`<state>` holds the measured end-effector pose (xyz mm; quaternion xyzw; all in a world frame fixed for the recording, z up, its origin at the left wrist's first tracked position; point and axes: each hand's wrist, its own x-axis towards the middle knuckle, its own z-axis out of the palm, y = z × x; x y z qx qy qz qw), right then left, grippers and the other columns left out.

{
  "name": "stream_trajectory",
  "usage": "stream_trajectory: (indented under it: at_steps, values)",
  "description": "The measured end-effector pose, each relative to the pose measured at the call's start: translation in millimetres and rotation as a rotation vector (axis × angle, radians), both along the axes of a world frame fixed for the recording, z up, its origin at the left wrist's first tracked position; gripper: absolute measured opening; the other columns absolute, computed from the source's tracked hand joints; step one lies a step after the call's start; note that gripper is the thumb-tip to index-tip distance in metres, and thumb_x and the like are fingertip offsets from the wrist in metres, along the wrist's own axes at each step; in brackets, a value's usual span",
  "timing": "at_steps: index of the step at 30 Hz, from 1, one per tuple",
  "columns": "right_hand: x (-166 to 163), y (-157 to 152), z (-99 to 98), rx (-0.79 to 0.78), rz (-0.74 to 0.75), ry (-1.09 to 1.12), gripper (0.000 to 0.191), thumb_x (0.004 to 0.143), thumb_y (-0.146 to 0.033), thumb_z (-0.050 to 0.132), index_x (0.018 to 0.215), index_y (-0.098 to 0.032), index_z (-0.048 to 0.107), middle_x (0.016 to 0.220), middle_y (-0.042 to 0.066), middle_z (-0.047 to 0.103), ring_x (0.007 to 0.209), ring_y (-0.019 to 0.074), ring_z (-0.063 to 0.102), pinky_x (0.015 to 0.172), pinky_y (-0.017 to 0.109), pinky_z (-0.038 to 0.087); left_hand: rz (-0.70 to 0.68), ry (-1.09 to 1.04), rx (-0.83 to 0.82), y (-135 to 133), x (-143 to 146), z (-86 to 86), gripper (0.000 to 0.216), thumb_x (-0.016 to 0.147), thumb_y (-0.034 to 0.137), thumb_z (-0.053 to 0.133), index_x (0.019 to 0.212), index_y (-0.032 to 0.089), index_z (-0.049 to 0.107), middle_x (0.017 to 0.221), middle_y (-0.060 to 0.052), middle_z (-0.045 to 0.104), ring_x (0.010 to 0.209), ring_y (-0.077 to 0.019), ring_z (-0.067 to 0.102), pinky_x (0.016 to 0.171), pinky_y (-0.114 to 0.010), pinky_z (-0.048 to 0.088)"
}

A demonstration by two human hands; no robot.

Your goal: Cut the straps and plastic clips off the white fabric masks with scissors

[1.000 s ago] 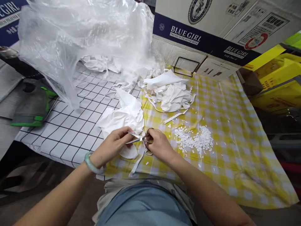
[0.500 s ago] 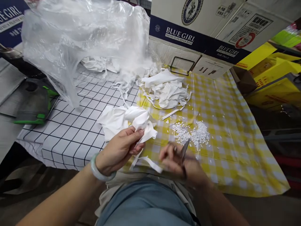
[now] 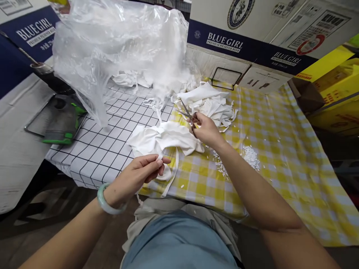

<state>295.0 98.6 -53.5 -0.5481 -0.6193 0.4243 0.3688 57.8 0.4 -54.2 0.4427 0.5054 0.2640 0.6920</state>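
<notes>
My 2 hands, apart, flank the white cloth (image 3: pixel 168 136).
My left hand (image 3: pixel 138 173) pinches its near edge; my right hand (image 3: pixel 206 130), at its far-right edge, grips scissors (image 3: pixel 185 110), blades parted, pointing up-left beside the white pile (image 3: pixel 215 106).

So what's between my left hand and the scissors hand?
Head view: a crumpled white cloth lies between them; the left hand pinches its near edge, the right hand holds scissors beyond it.

Plastic bag (image 3: pixel 117 48), box (image 3: pixel 252 22), fabric pile (image 3: pixel 215 106) block behind; yellow cloth (image 3: pixel 283 157) open.
</notes>
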Motion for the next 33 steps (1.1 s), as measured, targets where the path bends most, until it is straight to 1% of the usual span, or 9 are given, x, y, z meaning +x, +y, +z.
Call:
stream_trajectory:
  at_steps: [3,6,11,17,20,22,25,30,33]
  values:
    - [-10.0,-14.1,-13.8,0.045,0.224,0.065,0.025,0.068,-0.018,0.064,0.094,-0.018,0.062,0.113,0.006,0.067,0.108,0.0205,0.06,0.094,0.033,0.045,-0.084,-0.021,0.034,-4.3,2.3,7.2,0.041,0.093,0.048,0.054,0.117,0.017,0.066,0.061,0.004,0.046,0.054,-0.0086,0.034,0.052,-0.022,0.026]
    - [-21.1,-24.0,-27.0,-0.037,0.469,0.133,0.025,0.063,-0.017,0.066,0.088,-0.017,0.066,0.104,0.005,0.069,0.104,0.0209,0.062,0.092,0.032,0.046,-0.183,-0.037,0.077,-9.6,1.0,13.7,0.036,0.094,0.044,0.054,0.101,0.014,0.073,0.062,0.001,0.05,0.06,-0.0106,0.041,0.058,-0.024,0.033]
    - [-25.8,-26.5,-29.2,-0.057,0.372,0.175,0.016,0.064,-0.015,0.06,0.08,-0.016,0.063,0.078,-0.001,0.064,0.07,0.0129,0.059,0.065,0.024,0.046,-0.032,-0.203,-0.109,-18.6,-3.2,3.4,0.031,0.084,0.038,0.067,0.099,0.012,0.075,0.09,-0.008,0.065,0.064,-0.0104,0.045,0.057,-0.022,0.037]
    - [-21.5,-38.1,-6.8,0.149,0.219,0.385,0.015,0.067,-0.017,0.074,0.08,-0.018,0.066,0.082,0.0,0.067,0.079,0.0153,0.062,0.075,0.028,0.049,-0.003,-0.771,-0.511,-8.4,25.0,-0.1,0.038,0.086,0.033,0.06,0.111,0.007,0.071,0.102,-0.015,0.066,0.086,-0.0204,0.062,0.083,-0.032,0.051]
    - [-20.0,-44.3,-3.7,0.201,0.174,0.477,0.014,0.071,-0.021,0.075,0.081,-0.02,0.066,0.083,0.0,0.068,0.082,0.0161,0.063,0.079,0.03,0.051,-0.03,-0.806,-0.523,-6.9,44.9,2.4,0.029,0.086,0.025,0.064,0.108,0.008,0.072,0.083,-0.006,0.057,0.07,-0.0101,0.054,0.066,-0.02,0.047]
    - [-18.0,-47.8,-5.5,0.21,0.115,0.51,0.013,0.072,-0.022,0.074,0.081,-0.021,0.065,0.082,-0.001,0.067,0.08,0.0154,0.063,0.078,0.03,0.052,-0.01,-0.727,-0.414,-10.3,52.9,3.1,0.021,0.087,0.026,0.067,0.097,0.01,0.074,0.071,0.0,0.047,0.059,-0.005,0.042,0.054,-0.015,0.036]
    - [-17.7,-57.1,-13.2,0.112,-0.062,0.506,0.014,0.068,-0.021,0.074,0.079,-0.02,0.065,0.076,-0.002,0.065,0.07,0.0125,0.06,0.069,0.026,0.05,0.02,-0.422,-0.029,-17.8,55.1,7.0,0.02,0.092,0.032,0.063,0.093,0.016,0.074,0.066,0.002,0.043,0.057,-0.0065,0.037,0.052,-0.018,0.031]
    - [-38.0,-94.8,-35.1,-0.254,-0.166,0.624,0.022,0.063,-0.028,0.077,0.073,-0.019,0.059,0.063,-0.005,0.056,0.057,0.009,0.048,0.057,0.023,0.043,0.005,0.02,0.692,-17.1,54.4,23.4,0.02,0.095,0.02,0.054,0.093,0.02,0.074,0.093,-0.005,0.054,0.098,-0.0176,0.05,0.087,-0.028,0.042]
    - [-43.9,-119.8,-43.9,-0.384,-0.144,0.73,0.032,0.067,-0.04,0.079,0.073,-0.02,0.054,0.065,-0.005,0.053,0.057,0.0084,0.047,0.059,0.023,0.043,0.057,-0.066,0.633,-9.0,64.2,21.1,0.023,0.096,0.021,0.052,0.082,0.019,0.071,0.099,-0.006,0.054,0.104,-0.0193,0.051,0.085,-0.028,0.043]
